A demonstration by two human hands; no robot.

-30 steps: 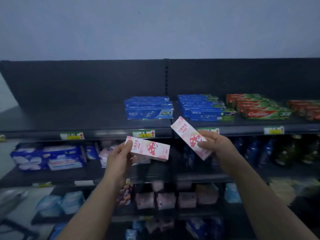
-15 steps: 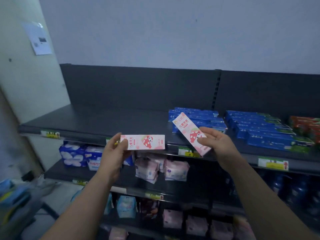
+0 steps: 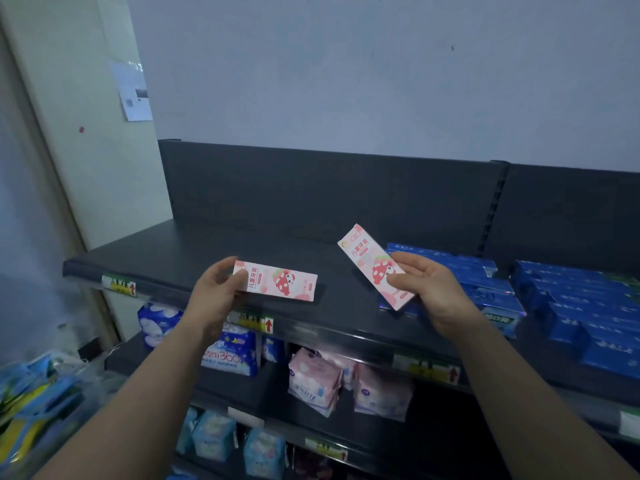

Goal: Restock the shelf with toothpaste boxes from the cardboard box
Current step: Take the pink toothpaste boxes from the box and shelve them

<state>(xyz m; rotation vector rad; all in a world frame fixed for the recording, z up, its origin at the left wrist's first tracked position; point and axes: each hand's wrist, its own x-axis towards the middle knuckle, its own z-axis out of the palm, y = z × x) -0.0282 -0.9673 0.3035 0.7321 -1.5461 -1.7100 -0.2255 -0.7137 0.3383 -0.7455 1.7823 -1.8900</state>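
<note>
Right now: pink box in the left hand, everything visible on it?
The pink toothpaste box is a slim closed carton, seemingly cardboard, pink and white with a red strawberry cartoon and Chinese lettering. It is roughly level, printed face toward the camera. The left hand pinches its left end, thumb in front. It is over the top shelf near its front; contact unclear.

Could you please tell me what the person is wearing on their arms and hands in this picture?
Nothing that shows. The left hand and right hand are bare, with no gloves or rings visible. The left forearm and right forearm are uncovered down to the frame's edge: no sleeves, watch or bracelet. The light is dim, so a thin band could escape notice.
</note>
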